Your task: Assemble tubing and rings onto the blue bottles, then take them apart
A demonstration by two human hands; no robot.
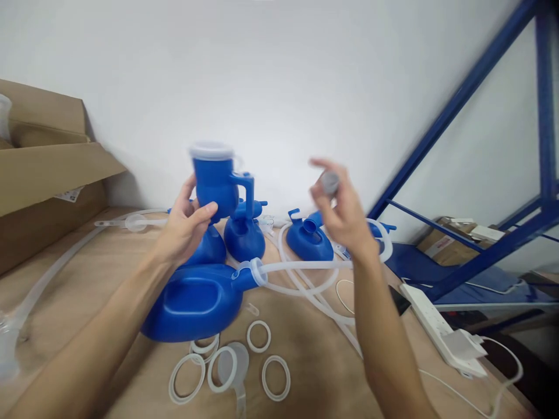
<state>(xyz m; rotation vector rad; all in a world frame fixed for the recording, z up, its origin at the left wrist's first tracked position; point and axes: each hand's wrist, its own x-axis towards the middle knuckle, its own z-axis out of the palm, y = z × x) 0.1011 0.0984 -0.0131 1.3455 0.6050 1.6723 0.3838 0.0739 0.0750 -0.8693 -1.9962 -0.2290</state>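
My left hand (186,227) is wrapped round a blue handled jug (215,186), held upright above the table with a white lid (212,152) on top. My right hand (347,218) is raised to the right, pinching a small grey round piece (329,183) blurred by motion; its exact kind is unclear. Below lies a large blue bottle (192,302) on its side, a clear tube (305,265) fixed to its neck. Farther back are other blue bottles, one (244,238) behind the jug and one (309,241) with an open mouth near my right forearm.
Several white rings (276,378) and a flat translucent lid (239,364) lie at the front of the table (314,349). A cardboard box (48,174) stands left. Right are a power strip (441,329), a dark phone-like object (399,299) and a blue metal frame (437,128).
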